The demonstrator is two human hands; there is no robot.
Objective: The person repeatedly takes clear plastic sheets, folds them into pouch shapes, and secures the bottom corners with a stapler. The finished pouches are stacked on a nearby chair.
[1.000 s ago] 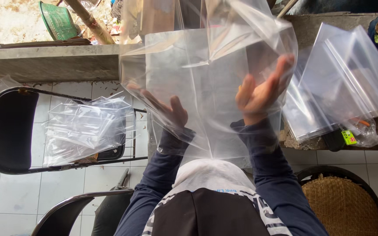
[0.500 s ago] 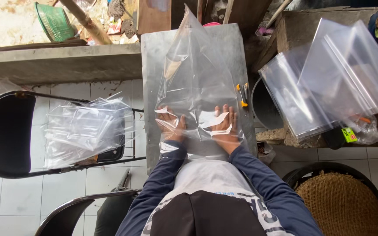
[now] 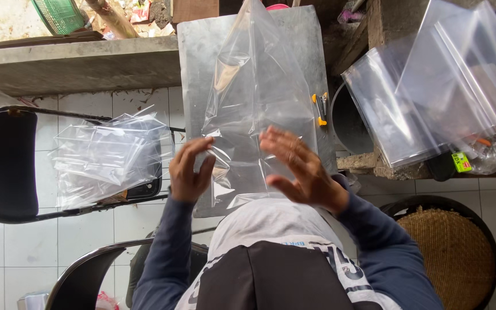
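Note:
A large clear plastic bag (image 3: 256, 97) lies crumpled on a grey metal board (image 3: 196, 63) in front of me. My left hand (image 3: 189, 171) is curled on the bag's near left edge and pinches the plastic. My right hand (image 3: 301, 167) is over the bag's near right corner with its fingers spread. It is blurred, and it holds nothing.
A black folding chair (image 3: 4, 166) on the left carries a pile of clear plastic bags (image 3: 107, 156). More clear bags (image 3: 443, 92) are stacked on the right. A yellow-handled tool (image 3: 320, 109) lies at the board's right edge beside a dark bucket (image 3: 348, 123). A wicker stool (image 3: 454, 252) stands at lower right.
The bag, held up in the air a second ago, has come down flat on the board. My hands slid to its near end, and my right hand has now lifted with spread fingers.

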